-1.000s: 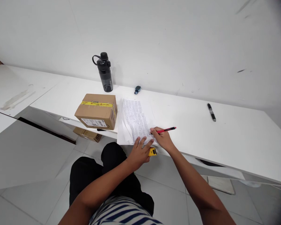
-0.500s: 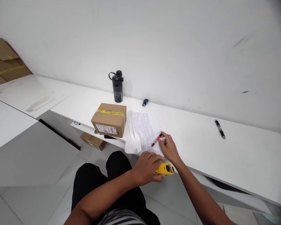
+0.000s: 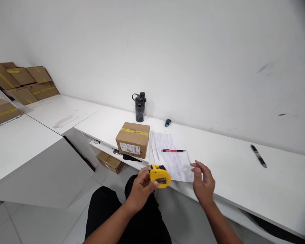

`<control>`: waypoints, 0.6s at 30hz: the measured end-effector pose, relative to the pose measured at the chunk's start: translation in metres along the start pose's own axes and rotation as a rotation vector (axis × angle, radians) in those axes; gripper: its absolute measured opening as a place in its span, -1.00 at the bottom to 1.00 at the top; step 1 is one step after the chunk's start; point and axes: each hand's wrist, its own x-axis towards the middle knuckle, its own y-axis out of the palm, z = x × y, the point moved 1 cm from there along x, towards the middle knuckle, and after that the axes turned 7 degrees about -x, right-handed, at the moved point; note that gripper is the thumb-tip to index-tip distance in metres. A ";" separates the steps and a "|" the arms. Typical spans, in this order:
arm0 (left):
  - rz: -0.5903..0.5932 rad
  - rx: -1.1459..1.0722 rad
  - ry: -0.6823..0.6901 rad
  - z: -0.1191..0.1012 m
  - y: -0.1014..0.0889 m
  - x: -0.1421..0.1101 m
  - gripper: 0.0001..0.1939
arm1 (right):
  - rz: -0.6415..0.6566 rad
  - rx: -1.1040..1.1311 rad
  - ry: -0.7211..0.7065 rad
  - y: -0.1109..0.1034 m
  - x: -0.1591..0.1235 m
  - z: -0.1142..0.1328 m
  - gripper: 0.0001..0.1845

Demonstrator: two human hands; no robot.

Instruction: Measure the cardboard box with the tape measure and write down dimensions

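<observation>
My left hand (image 3: 141, 188) is closed around a yellow tape measure (image 3: 160, 175), held above my lap at the desk's front edge. My right hand (image 3: 204, 181) hovers by the right edge of the papers, fingers curled but apart, with nothing in it. A red and black pen (image 3: 173, 150) lies across the handwritten sheets (image 3: 176, 167). Left of the papers stands a taped cardboard box (image 3: 132, 139) with a white label on its front.
A dark water bottle (image 3: 140, 108) stands behind the box. A small dark blue object (image 3: 168, 122) lies by the wall. To the right is a black and grey marker (image 3: 258, 156). More cardboard boxes (image 3: 27, 84) are stacked at the far left; another box (image 3: 110, 162) sits below the desk.
My right hand has let go of the pen, which now lies on the papers, and has drawn back to the right. My left hand has turned and raised the tape measure. The view has shifted.
</observation>
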 end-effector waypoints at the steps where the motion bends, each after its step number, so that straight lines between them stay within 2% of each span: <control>1: -0.021 -0.058 -0.005 -0.005 -0.003 0.000 -0.66 | 0.041 0.098 -0.015 0.004 -0.010 0.012 -0.59; 5: -0.071 -0.210 -0.032 -0.021 -0.009 0.000 -0.60 | 0.353 0.415 -0.035 0.028 -0.050 0.059 -0.43; 7: -0.067 -0.219 -0.028 -0.026 -0.011 -0.002 -0.59 | 0.439 0.480 -0.005 0.040 -0.063 0.077 -0.35; 10: -0.049 -0.138 0.007 -0.031 -0.015 -0.007 -0.65 | 0.453 0.523 0.049 0.049 -0.072 0.093 -0.30; 13: -0.035 -0.001 0.035 -0.035 -0.022 -0.012 -0.67 | 0.409 0.499 0.066 0.051 -0.071 0.099 -0.39; 18: -0.001 0.222 0.097 -0.047 -0.029 -0.018 -0.69 | 0.349 0.460 -0.018 0.052 -0.069 0.103 -0.49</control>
